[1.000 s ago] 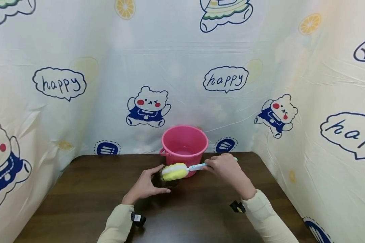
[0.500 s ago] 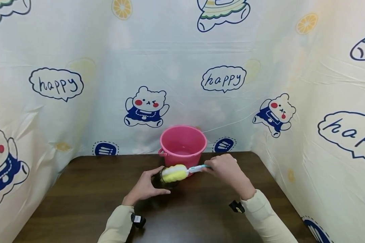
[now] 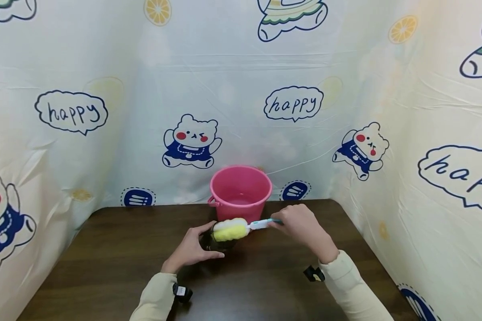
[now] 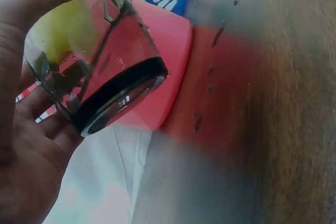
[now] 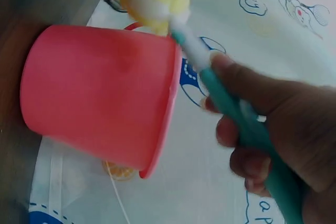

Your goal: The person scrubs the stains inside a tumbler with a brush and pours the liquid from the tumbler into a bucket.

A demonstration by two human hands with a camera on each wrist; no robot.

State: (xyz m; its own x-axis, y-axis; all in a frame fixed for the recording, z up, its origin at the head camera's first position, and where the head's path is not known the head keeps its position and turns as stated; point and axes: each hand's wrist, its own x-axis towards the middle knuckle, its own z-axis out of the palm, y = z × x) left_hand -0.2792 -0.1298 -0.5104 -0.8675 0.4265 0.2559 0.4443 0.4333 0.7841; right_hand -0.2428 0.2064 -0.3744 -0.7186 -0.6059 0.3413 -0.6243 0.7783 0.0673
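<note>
My left hand grips a see-through dark glass cup, tilted with its mouth toward the right and its thick base showing in the left wrist view. In my right hand is a sponge bottle brush, held by its teal and white handle. The yellow and white sponge head sits partly inside the cup's mouth, with the rest of it sticking out. Both hands are above the table, in front of a pink bucket.
The bucket stands upright at the back of the dark wood table, close to a patterned cloth that hangs behind and along both sides. Drops of water dot the tabletop in the left wrist view.
The head view has shifted slightly, moving the background a little left. Both hands keep their grips on the cup and brush, and the sponge stays at the cup's mouth.
</note>
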